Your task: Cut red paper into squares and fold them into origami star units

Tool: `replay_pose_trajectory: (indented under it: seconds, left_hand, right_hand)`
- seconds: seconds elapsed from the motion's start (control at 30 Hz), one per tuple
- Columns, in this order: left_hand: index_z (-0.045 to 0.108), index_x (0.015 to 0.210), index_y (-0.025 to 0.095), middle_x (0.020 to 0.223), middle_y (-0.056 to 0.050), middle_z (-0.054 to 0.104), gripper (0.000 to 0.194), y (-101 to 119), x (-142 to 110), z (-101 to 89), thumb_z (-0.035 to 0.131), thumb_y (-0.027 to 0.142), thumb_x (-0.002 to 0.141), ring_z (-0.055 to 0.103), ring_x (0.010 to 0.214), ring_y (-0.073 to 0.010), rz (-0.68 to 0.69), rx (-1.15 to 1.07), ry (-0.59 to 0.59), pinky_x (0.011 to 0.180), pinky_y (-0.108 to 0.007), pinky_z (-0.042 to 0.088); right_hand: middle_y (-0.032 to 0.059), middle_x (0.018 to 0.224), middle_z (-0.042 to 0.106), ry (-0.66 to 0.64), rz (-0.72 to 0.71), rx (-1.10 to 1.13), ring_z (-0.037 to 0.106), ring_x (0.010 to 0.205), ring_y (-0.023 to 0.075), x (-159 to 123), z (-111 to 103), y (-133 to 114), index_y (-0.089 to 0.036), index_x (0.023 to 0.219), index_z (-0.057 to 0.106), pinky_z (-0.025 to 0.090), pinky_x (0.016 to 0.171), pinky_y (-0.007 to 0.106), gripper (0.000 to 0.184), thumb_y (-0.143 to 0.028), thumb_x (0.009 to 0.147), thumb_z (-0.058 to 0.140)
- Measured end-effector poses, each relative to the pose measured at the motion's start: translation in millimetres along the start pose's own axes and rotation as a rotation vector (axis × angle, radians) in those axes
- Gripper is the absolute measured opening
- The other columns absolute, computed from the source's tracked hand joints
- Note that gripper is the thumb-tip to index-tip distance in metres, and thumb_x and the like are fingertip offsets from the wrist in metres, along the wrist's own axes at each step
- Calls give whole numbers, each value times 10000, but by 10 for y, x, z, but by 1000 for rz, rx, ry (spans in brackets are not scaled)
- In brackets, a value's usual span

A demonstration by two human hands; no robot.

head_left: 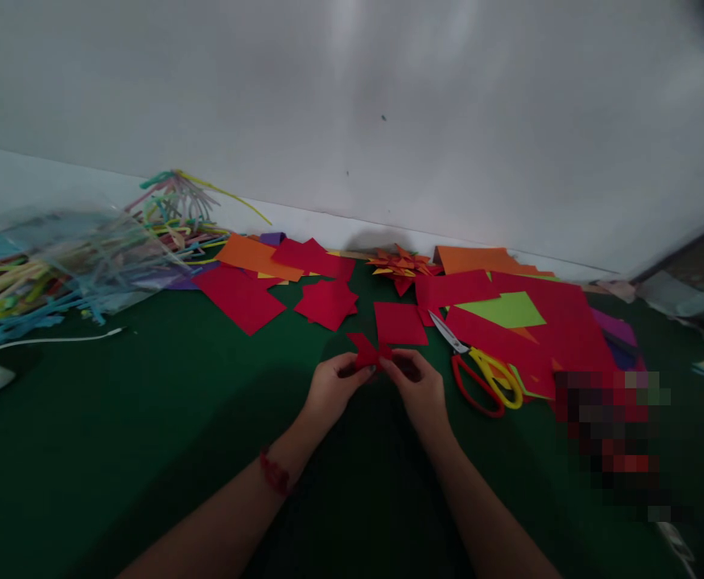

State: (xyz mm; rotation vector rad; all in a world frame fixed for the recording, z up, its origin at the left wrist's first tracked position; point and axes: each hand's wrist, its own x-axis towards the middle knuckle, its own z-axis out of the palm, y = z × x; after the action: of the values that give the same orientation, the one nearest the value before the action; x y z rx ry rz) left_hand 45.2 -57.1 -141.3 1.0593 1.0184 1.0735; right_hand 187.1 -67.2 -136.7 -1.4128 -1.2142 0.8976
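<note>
A small folded piece of red paper is pinched between both hands above the green tabletop. My left hand grips its left side, and a pointed flap sticks up to the upper left. On the other side, my right hand has its thumb and fingers closed on the paper. Just beyond the hands lies a flat red paper square. Scissors with one red and one yellow handle loop rest right of my right hand, blades partly apart.
Loose red squares lie at centre left. A spiky orange-red paper flower sits by the wall. Red, orange and lime sheets spread rightward. Colourful pipe cleaners and a clear plastic bag fill the left, near a white cable.
</note>
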Motion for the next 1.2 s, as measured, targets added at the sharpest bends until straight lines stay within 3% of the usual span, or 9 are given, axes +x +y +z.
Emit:
replay_pose_trajectory:
  seconds: [0.17,0.67,0.93,1.2]
  left_hand:
    - [674,798,163,804,-54,688,129,-42,18,6,647,235,695,633,757,-203,2,-47,-2,753,-334,488]
    - [651,820,176,813,-46,683,153,-22,-17,24,660,251,687,635,766,-192,16,47,-18,731,-301,482]
    - [626,758,171,750,-24,671,92,-19,-15,11,658,218,686,638,718,-171,-31,-25,-14,718,-303,499]
    - [633,892,164,896,-62,692,227,-6,-14,38,685,210,676,644,822,-186,-53,-53,-113,788,-306,484]
  right_hand:
    - [-7,558,572,-93,52,-20,540,552,151,-21,-16,-41,-181,677,619,425,514,255,290,-465,729,597]
    - [-17,563,541,-20,-4,-118,503,545,149,-61,-9,-58,-200,671,583,386,512,249,304,-487,763,545]
    - [-10,633,568,-147,8,11,502,554,135,-23,-13,-75,-191,732,583,407,529,243,237,-427,743,594]
    - [-12,597,543,-2,38,117,524,574,146,14,-50,-61,-186,675,545,434,547,259,269,-443,723,611]
